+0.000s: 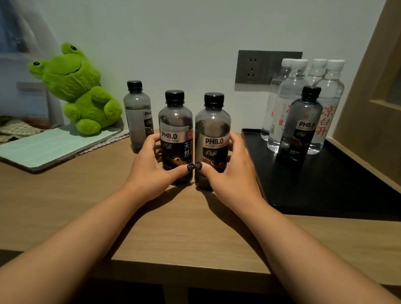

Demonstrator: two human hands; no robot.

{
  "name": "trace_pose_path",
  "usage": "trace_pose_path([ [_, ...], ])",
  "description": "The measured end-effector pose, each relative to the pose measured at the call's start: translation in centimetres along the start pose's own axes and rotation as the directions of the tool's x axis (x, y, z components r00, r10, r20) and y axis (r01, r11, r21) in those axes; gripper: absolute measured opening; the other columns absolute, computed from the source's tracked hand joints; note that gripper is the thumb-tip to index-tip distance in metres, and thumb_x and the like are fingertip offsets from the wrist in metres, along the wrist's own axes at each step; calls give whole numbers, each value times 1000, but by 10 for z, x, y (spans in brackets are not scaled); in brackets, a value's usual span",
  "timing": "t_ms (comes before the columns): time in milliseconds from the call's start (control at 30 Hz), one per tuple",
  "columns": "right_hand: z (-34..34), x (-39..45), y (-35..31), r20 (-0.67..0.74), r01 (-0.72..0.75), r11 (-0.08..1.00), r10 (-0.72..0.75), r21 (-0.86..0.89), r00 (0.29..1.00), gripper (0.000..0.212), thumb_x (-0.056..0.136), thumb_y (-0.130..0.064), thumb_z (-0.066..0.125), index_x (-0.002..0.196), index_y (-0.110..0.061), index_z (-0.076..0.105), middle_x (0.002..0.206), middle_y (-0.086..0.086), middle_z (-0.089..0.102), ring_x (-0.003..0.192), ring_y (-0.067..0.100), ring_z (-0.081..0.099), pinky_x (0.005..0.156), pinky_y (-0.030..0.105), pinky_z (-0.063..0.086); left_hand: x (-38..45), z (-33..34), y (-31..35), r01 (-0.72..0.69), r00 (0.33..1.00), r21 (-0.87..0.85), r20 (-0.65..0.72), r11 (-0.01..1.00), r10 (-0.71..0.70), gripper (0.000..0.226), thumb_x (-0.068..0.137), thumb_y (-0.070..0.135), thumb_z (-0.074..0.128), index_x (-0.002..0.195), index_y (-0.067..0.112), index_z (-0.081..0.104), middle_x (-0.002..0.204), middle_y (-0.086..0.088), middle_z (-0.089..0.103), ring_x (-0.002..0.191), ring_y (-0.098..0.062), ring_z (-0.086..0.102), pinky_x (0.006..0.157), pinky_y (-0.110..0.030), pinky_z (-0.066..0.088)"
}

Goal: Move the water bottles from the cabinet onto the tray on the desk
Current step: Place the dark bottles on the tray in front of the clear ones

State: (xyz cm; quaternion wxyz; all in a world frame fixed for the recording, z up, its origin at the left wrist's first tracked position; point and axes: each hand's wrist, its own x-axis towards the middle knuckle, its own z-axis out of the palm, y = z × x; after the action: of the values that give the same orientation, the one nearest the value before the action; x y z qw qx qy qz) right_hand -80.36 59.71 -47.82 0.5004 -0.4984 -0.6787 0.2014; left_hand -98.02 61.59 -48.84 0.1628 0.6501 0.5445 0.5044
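Hands (154, 165) (231, 175) grip two smooth cylindrical black-capped bottles (175, 136) (211, 138) upright on wood-grain desk (189, 234).

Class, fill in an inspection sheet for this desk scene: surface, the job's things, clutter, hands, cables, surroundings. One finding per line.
Surface: wooden desk, with a black tray at its right.
Job's things: five bottles on the tray, four clear bottles and one dark bottle; three dark ones on the bare desk, a far bottle and two held.
Clutter: green frog plush, pale green tablet, cloth beneath it.
Hands: left hand grips the left bottle; right hand grips the right bottle.
Cables: nothing seen.
Surroundings: wall socket panel, wooden panel at right.
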Motion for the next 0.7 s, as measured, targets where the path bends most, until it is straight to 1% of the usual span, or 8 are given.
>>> trace_pose_path([
  [100,-5,-2,0,-29,18,998,-16,59,999,76,81,-14,74,144,-28,33,129,-12,48,114,-5,40,95,14,42,-3,3,7,-26,1000,0,2,1000,26,83,63,20,88,132,24,42,119,14,53,120,-9,49,103,-42,47],
  [167,-10,-4,-3,-90,45,995,-37,91,995,78,81,-14,74,145,-29,32,132,-12,48,116,-7,41,97,18,42,-6,8,13,-62,998,30,-9,998,62,81,65,17,87,133,21,43,116,15,53,116,-6,50,100,-32,48],
  [233,-19,-4,-4,-153,66,988,-44,143,987,79,80,-14,73,145,-31,32,134,-13,47,114,-11,42,93,14,42,-11,13,20,-117,993,60,-23,991,119,80,66,17,86,133,19,43,113,19,51,111,-2,50,90,-8,43],
  [267,-25,-4,-3,-182,73,983,-42,167,982,79,80,-14,73,146,-30,32,135,-13,46,115,-11,43,92,11,43,-13,17,23,-137,990,63,-24,989,139,80,66,17,86,133,18,43,113,19,51,111,0,49,85,-2,40],
  [400,-56,-2,7,-304,66,987,-18,149,952,81,80,-12,74,147,-25,30,139,-11,44,122,-8,38,89,-5,34,-18,33,33,-161,987,3,-6,987,161,85,62,19,88,133,21,42,120,17,51,114,1,49,83,-2,39],
  [433,-64,-1,12,-329,45,988,6,147,944,81,80,-12,74,148,-26,30,141,-9,44,125,-4,38,93,0,36,-19,38,36,-165,986,-13,2,986,165,85,62,19,89,133,22,42,122,16,52,114,2,49,83,-2,40],
  [533,-86,2,25,-398,-21,993,65,116,915,81,80,-15,73,148,-27,30,143,-6,45,133,9,40,108,28,38,-20,55,45,-178,984,-57,-1,982,179,85,62,20,89,133,23,42,124,12,54,116,0,49,82,0,41],
  [700,-127,4,51,-440,-151,987,159,53,884,79,80,-13,74,146,-25,33,143,-4,46,132,13,41,108,32,36,-15,89,62,-170,985,-114,5,979,172,80,66,25,86,131,24,40,119,15,52,111,-2,49,81,-6,39],
])
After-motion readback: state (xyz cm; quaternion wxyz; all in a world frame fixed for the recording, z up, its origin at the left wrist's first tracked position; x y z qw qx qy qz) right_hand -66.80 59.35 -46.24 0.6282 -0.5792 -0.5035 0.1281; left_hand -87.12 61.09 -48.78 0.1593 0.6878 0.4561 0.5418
